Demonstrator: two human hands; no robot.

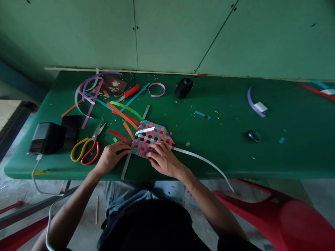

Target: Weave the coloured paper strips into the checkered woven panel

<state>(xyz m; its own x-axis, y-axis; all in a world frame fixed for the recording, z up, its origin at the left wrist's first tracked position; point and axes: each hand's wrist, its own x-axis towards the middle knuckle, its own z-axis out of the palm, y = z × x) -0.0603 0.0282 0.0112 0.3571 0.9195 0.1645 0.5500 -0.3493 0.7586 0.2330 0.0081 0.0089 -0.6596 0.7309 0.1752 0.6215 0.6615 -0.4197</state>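
Sat at the green bench with a woven paper mat lying near its front edge, the mat used here as the landmark. Pressed the left hand on the mat's left bottom corner, fingers bent and pinched close, seemingly around the end of a grey strip that ran down from the mat; hard to tell how tight. Laid the right hand flat on the mat's bottom edge, fingers spread a little, holding the mat down, not gripping anything. Looked mostly woven already: many little squares of pink, red, blue, grey and black packed tight. Still left loose: a white strip trailing off to the right of the mat and over the bench edge, a short white strip on top, and red and orange ends sticking out to the left. So, likely more tucking and trimming to do. Left of the mat lay scissors with yellow and red handles, then a black box farther left. Behind the mat lay loose coloured strips, a red-handled cutter and a black spool.
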